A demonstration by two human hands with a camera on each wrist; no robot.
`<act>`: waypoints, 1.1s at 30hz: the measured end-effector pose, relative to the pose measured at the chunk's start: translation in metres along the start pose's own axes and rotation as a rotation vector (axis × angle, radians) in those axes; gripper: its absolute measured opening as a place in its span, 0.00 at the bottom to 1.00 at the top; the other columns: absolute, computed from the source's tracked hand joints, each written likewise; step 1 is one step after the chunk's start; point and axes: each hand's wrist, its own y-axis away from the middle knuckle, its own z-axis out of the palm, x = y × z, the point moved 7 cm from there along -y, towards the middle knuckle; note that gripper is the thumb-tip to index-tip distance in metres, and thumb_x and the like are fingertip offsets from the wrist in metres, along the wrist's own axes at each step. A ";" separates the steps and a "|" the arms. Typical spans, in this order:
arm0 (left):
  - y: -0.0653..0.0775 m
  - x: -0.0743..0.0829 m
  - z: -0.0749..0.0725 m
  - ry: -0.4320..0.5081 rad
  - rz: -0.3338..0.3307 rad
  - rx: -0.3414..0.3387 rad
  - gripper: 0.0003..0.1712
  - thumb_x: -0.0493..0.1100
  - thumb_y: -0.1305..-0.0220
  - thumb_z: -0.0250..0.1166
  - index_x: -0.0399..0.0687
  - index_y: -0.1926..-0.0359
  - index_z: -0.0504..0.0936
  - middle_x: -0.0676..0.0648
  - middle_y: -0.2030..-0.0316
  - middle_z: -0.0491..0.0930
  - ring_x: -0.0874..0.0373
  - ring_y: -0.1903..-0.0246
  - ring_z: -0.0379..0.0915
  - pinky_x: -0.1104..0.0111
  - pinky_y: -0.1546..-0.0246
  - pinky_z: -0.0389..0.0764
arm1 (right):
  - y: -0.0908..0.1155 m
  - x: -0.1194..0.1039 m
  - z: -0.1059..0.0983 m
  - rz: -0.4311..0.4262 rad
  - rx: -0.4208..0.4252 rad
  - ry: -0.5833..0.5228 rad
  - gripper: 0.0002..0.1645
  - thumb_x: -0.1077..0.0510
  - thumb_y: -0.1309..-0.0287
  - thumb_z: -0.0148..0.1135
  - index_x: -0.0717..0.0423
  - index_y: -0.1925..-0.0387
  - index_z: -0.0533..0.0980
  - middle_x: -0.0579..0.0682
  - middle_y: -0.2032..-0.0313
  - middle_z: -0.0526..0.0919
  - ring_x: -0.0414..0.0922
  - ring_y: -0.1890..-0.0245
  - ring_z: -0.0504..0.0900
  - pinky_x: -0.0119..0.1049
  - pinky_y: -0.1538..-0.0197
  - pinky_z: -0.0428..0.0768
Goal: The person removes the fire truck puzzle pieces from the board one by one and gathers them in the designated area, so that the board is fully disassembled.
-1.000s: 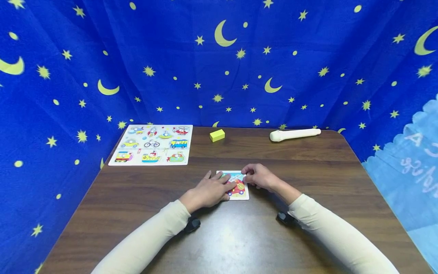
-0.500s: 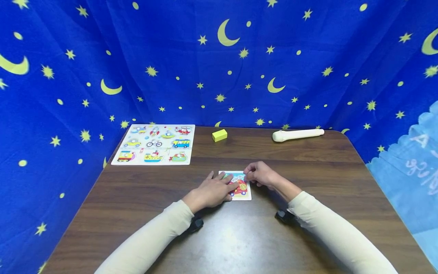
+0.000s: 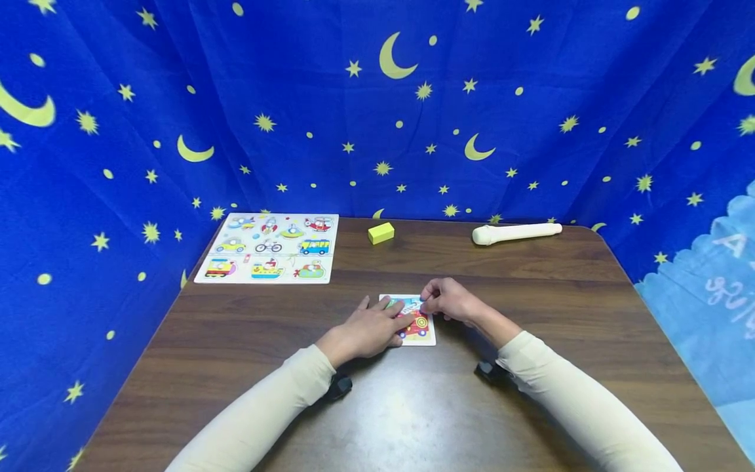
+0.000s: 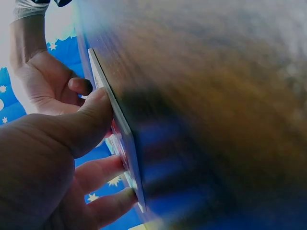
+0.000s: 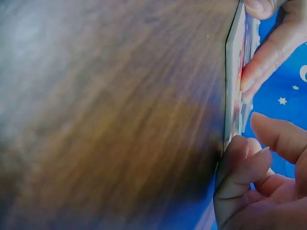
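A small jigsaw puzzle [image 3: 426, 339] with a red car picture lies on the wooden table, its thick pale border showing at the edge. The left hand [image 3: 368, 328] lies across its left side with fingers spread, pressing on the picture. In the left wrist view the left thumb [image 4: 96, 105] and fingertips rest on the board's face. At the upper right corner, the right hand [image 3: 451, 303] has its index finger and thumb curled together on a light blue jigsaw piece [image 3: 413, 305] that sits slightly askew. The right fingers partly hide that piece.
A larger picture board with vehicles [image 3: 283, 263] lies at the back left. A yellow block [image 3: 381, 233] stands at the back middle, and a white stick with a rounded end [image 3: 516, 233] lies back right. A blue starry curtain [image 3: 330, 98] hangs behind the table.
The head view has shifted slightly, moving everything a little to the right. Both hands stay at the puzzle; the light blue piece under the right fingers looks slightly turned.
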 end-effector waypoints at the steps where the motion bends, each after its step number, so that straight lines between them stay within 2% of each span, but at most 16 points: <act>1: 0.000 0.000 0.000 0.009 -0.002 -0.002 0.33 0.60 0.24 0.55 0.68 0.22 0.63 0.46 0.21 0.55 0.40 0.23 0.51 0.35 0.28 0.56 | 0.000 0.000 0.000 -0.009 0.000 0.004 0.13 0.66 0.46 0.69 0.64 0.59 0.77 0.50 0.71 0.77 0.43 0.73 0.74 0.32 0.77 0.70; 9: 0.002 0.000 -0.001 0.044 -0.005 -0.014 0.33 0.60 0.24 0.54 0.67 0.22 0.61 0.46 0.21 0.54 0.40 0.22 0.48 0.35 0.28 0.54 | 0.001 -0.001 0.001 -0.043 -0.005 0.012 0.20 0.69 0.48 0.70 0.65 0.51 0.78 0.49 0.68 0.75 0.42 0.73 0.72 0.31 0.77 0.71; 14: 0.001 -0.001 0.000 0.059 -0.006 -0.018 0.33 0.59 0.24 0.54 0.67 0.22 0.62 0.46 0.21 0.54 0.40 0.22 0.47 0.35 0.28 0.53 | 0.001 -0.003 0.002 -0.072 -0.007 0.047 0.21 0.72 0.51 0.70 0.67 0.52 0.79 0.51 0.67 0.76 0.42 0.74 0.72 0.30 0.77 0.72; 19: 0.002 -0.002 0.001 0.067 -0.002 -0.023 0.33 0.59 0.23 0.54 0.67 0.22 0.61 0.46 0.21 0.54 0.40 0.22 0.47 0.35 0.28 0.53 | 0.001 -0.007 0.001 -0.149 0.007 0.140 0.23 0.74 0.55 0.72 0.65 0.54 0.81 0.53 0.66 0.80 0.43 0.71 0.76 0.32 0.73 0.77; 27: 0.004 -0.001 0.001 0.068 0.002 -0.017 0.33 0.59 0.23 0.53 0.67 0.21 0.61 0.46 0.21 0.54 0.40 0.22 0.46 0.34 0.28 0.54 | 0.003 -0.016 0.000 -0.256 0.033 0.307 0.19 0.71 0.51 0.72 0.60 0.55 0.83 0.49 0.69 0.83 0.41 0.68 0.78 0.32 0.66 0.77; 30: 0.004 -0.001 0.001 0.075 0.004 -0.015 0.33 0.59 0.23 0.54 0.66 0.22 0.61 0.46 0.21 0.54 0.40 0.22 0.46 0.34 0.28 0.54 | 0.005 -0.015 -0.007 -0.256 0.051 0.304 0.18 0.70 0.49 0.72 0.60 0.54 0.83 0.48 0.69 0.82 0.40 0.70 0.78 0.31 0.68 0.77; 33: 0.004 -0.002 0.001 0.086 0.003 -0.017 0.33 0.59 0.23 0.54 0.66 0.22 0.61 0.46 0.20 0.53 0.40 0.22 0.46 0.34 0.28 0.53 | 0.006 -0.009 -0.022 -0.224 0.063 0.236 0.18 0.69 0.46 0.71 0.60 0.51 0.82 0.49 0.69 0.80 0.41 0.73 0.75 0.31 0.73 0.76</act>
